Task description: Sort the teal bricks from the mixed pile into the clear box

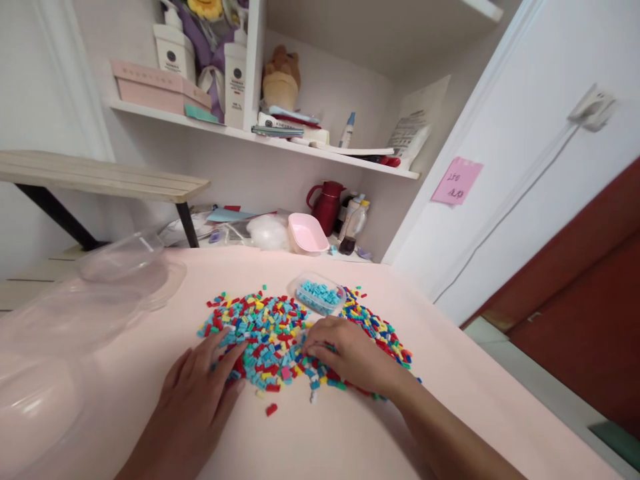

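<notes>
Left hand (pixel 200 383): palm down, fingers loosely spread, tips at the near left edge of a broad, shallow heap of tiny multicoloured plastic bricks (pixel 270 333). I cannot tell whether a brick sits under them. Right hand (pixel 345 353): fingers curled close together over the middle of the heap; whether they pinch a brick is hidden.

Risk 1: the bricks are small and lie overlapped, so a pinch could bring up two, or a wrong colour. Risk 2: my right wrist and forearm lie low over the heap's right part; a sideways sweep could drag bricks outward.

Just beyond the right hand, an oval clear plastic container (pixel 311 275) holds light blue bricks (pixel 319 293) and stands against the heap's far edge. Risk 3: a knuckle catching its rim could tip it, and the blue would mix back in.

Near side: a loose red brick (pixel 271 409) and a white brick (pixel 313 397) lie apart on the smooth pale pink tabletop (pixel 280 447). Either could be brushed away by my sleeveless forearms.

Farther left: a clear plastic tray (pixel 123 263), blurred, well apart from the heap.
</notes>
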`<state>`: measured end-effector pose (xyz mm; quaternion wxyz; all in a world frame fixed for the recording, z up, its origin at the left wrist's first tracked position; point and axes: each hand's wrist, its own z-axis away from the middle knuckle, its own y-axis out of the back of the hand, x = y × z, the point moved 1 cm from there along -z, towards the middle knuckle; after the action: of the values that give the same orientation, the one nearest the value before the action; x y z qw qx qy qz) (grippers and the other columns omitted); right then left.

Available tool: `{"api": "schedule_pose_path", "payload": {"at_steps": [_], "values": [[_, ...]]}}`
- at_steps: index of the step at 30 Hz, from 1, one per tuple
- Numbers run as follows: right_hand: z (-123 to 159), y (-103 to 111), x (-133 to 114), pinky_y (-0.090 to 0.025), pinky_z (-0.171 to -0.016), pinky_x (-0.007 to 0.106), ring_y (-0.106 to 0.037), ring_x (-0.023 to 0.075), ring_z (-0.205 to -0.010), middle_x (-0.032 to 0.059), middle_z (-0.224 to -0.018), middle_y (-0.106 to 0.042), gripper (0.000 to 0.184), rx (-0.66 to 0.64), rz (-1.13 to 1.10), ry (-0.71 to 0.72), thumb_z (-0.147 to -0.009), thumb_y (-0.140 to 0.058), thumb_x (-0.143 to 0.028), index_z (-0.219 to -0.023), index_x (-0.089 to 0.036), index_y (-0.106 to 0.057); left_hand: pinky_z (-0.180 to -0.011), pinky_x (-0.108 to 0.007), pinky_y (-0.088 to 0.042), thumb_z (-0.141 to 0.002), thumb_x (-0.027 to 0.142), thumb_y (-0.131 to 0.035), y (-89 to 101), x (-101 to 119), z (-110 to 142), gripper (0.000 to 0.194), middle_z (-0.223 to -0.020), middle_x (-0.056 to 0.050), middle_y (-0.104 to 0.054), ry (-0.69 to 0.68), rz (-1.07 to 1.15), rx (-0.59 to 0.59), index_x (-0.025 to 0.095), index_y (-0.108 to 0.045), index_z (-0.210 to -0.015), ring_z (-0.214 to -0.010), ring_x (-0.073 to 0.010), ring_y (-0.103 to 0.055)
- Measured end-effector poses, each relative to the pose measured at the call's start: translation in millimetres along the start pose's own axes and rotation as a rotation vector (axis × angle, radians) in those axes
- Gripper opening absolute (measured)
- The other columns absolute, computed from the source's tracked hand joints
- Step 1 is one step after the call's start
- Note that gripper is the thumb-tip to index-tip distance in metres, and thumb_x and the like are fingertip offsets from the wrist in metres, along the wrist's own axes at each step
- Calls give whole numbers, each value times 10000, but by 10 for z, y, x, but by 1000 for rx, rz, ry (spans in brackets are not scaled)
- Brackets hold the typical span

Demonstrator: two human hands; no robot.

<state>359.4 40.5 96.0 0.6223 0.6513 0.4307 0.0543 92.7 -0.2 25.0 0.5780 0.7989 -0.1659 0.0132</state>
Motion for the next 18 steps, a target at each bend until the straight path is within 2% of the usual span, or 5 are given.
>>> {"api": "schedule_pose_path", "payload": {"at_steps": [4, 8, 11, 15, 18], "values": [[12, -4, -12, -471, -830, 260, -642, 155, -929, 19, -1001, -698, 248, 128, -18, -89, -924, -560, -147, -1063, -275, -722, -1082, -519, -383, -907, 429, -336, -10, 3, -5, 484, -1429, -62, -539, -1, 3, 25, 320, -629, -1277, -1282, -247, -517], [9, -85, -25, -469, -841, 261, -628, 169, -958, 35, -1027, -672, 238, -6, 43, -21, -869, -629, -139, -1043, -267, -730, -1109, -501, -351, -914, 431, -350, -57, -25, 11, 470, -1428, -48, -539, -33, 28, 70, 329, -620, -1284, -1276, -234, -520], [10, -58, 27, -471, -802, 260, -636, 172, -908, 26, -979, -684, 179, -38, 88, -73, -827, -646, -108, -913, -239, -734, -1129, -486, -327, -930, 430, -338, -102, -57, 35, 464, -1432, -28, -533, -47, 44, 106, 346, -597, -1305, -1291, -227, -504], [12, 88, 105, -471, -746, 245, -647, 150, -831, 8, -949, -707, 183, 41, -11, -148, -879, -584, -137, -929, -243, -724, -1149, -472, -300, -934, 428, -345, -164, -95, 58, 459, -1452, -10, -512, -57, 60, 135, 363, -570, -1329, -1321, -222, -476], [12, 132, 148, -464, -777, 267, -647, 164, -862, 19, -961, -699, 225, 156, 59, -217, -887, -569, -134, -982, -255, -733, -1149, -465, -302, -936, 430, -326, -183, -110, 54, 467, -1447, -10, -518, -47, 56, 146, 351, -582, -1320, -1316, -218, -479]]}}
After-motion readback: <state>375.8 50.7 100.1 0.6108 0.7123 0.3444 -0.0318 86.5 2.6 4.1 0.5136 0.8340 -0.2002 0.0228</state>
